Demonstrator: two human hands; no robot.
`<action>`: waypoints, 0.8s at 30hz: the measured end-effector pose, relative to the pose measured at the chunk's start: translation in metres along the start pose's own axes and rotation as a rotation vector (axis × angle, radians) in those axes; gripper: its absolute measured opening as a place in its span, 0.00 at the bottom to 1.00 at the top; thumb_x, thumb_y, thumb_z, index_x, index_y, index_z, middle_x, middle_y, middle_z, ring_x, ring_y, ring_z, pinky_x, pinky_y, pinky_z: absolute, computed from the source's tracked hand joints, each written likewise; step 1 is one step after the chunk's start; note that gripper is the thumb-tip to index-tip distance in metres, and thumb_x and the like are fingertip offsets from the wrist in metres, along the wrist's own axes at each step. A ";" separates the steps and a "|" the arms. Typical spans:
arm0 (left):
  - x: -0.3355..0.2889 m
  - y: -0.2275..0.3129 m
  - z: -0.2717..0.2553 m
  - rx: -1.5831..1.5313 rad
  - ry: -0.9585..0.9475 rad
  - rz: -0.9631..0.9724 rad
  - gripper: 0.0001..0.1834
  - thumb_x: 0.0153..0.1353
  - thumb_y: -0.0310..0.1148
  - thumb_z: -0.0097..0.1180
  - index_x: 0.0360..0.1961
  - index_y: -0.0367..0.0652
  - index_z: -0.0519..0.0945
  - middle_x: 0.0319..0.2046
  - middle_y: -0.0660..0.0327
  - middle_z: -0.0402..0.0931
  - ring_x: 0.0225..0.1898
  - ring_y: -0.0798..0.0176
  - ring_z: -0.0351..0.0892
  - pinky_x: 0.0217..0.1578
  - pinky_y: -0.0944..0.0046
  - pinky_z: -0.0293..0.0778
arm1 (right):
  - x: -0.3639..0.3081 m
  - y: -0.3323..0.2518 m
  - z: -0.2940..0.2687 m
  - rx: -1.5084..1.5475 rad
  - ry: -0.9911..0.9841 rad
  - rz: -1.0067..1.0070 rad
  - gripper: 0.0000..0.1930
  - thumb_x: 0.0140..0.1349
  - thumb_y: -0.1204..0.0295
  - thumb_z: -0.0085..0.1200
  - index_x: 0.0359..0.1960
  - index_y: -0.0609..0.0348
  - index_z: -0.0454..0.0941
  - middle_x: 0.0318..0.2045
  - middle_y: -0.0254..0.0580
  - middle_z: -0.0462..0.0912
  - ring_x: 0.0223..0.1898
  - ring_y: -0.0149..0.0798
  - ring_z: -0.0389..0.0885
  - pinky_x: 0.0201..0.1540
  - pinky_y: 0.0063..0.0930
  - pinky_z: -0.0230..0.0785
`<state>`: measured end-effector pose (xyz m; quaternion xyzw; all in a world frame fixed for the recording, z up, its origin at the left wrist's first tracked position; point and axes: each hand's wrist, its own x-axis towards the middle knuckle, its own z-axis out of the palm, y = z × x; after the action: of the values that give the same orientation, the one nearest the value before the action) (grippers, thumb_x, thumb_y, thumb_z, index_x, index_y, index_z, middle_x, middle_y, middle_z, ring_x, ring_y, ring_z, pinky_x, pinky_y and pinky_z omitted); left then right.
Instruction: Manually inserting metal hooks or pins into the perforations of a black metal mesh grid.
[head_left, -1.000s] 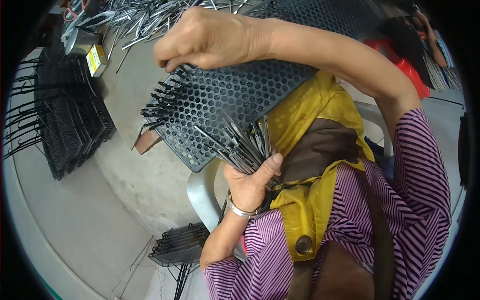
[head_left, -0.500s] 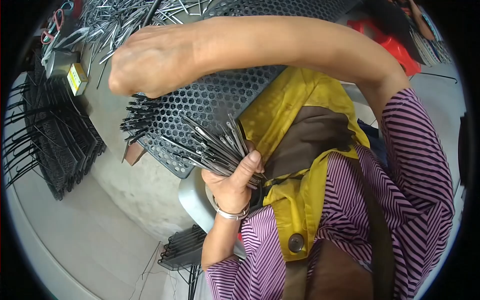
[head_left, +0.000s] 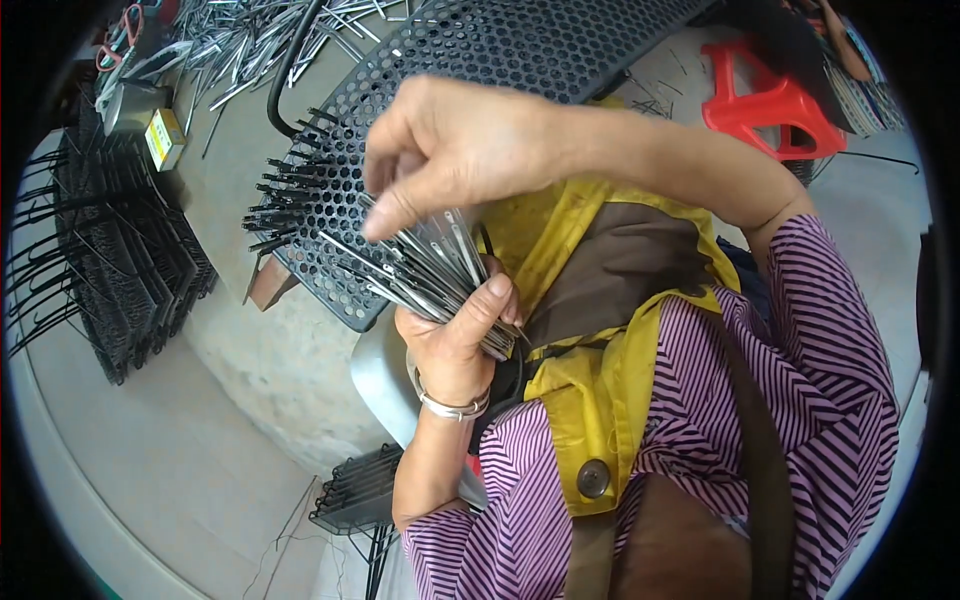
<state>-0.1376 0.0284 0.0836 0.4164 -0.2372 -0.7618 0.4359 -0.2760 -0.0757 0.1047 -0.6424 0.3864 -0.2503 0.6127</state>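
Note:
My left hand point(head_left: 450, 345) is wrapped around a fanned bundle of thin grey metal rods point(head_left: 435, 265), some with small holes at their tips. Just above the bundle's upper ends hovers my right hand point(head_left: 455, 150), its thumb apart from the bent fingers. I see nothing in its grip, though the inner side of the fingers is partly hidden. Beneath both hands lies a black perforated panel point(head_left: 345, 305), full of round holes. A cluster of dark rod ends point(head_left: 285, 205) stands along its left end.
A pile of loose metal rods point(head_left: 260, 45) lies at the far left, near red-handled scissors point(head_left: 125, 35) and a yellow box point(head_left: 165, 140). Black racks with hooked wires point(head_left: 110, 260) stand at left. A red plastic stool point(head_left: 770, 105) is at far right. A yellow-brown apron point(head_left: 610, 260) covers my lap.
My right hand has come from the panel's far left side back toward the bundle, and its fist has loosened. My left hand keeps its hold, nearly still.

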 end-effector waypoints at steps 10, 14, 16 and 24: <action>0.001 -0.002 -0.001 0.032 -0.023 -0.027 0.09 0.48 0.19 0.57 0.32 0.33 0.72 0.21 0.58 0.72 0.18 0.67 0.71 0.19 0.70 0.69 | -0.016 -0.003 -0.017 0.310 0.253 0.027 0.06 0.52 0.74 0.54 0.25 0.67 0.76 0.22 0.38 0.80 0.21 0.27 0.77 0.25 0.18 0.71; 0.001 -0.005 -0.005 0.047 -0.030 -0.014 0.09 0.48 0.19 0.57 0.32 0.33 0.72 0.22 0.59 0.73 0.18 0.67 0.71 0.19 0.71 0.69 | -0.007 0.002 -0.039 0.606 0.249 -0.034 0.05 0.53 0.78 0.53 0.25 0.69 0.73 0.19 0.44 0.77 0.18 0.33 0.77 0.20 0.21 0.72; 0.002 -0.005 -0.006 0.062 -0.032 -0.008 0.09 0.48 0.19 0.57 0.32 0.33 0.72 0.22 0.59 0.73 0.18 0.68 0.71 0.19 0.71 0.69 | 0.004 0.009 -0.044 0.597 0.388 -0.253 0.06 0.54 0.77 0.53 0.25 0.71 0.74 0.20 0.44 0.77 0.18 0.31 0.77 0.19 0.21 0.75; 0.002 -0.005 -0.006 0.011 -0.024 -0.021 0.09 0.48 0.19 0.57 0.32 0.34 0.72 0.22 0.59 0.73 0.18 0.68 0.71 0.19 0.71 0.69 | 0.032 0.010 -0.042 0.439 0.567 -0.399 0.05 0.54 0.78 0.53 0.26 0.70 0.75 0.19 0.40 0.76 0.19 0.27 0.76 0.19 0.19 0.73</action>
<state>-0.1356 0.0292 0.0758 0.4120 -0.2420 -0.7701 0.4226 -0.2929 -0.1261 0.0952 -0.4643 0.3451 -0.6079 0.5439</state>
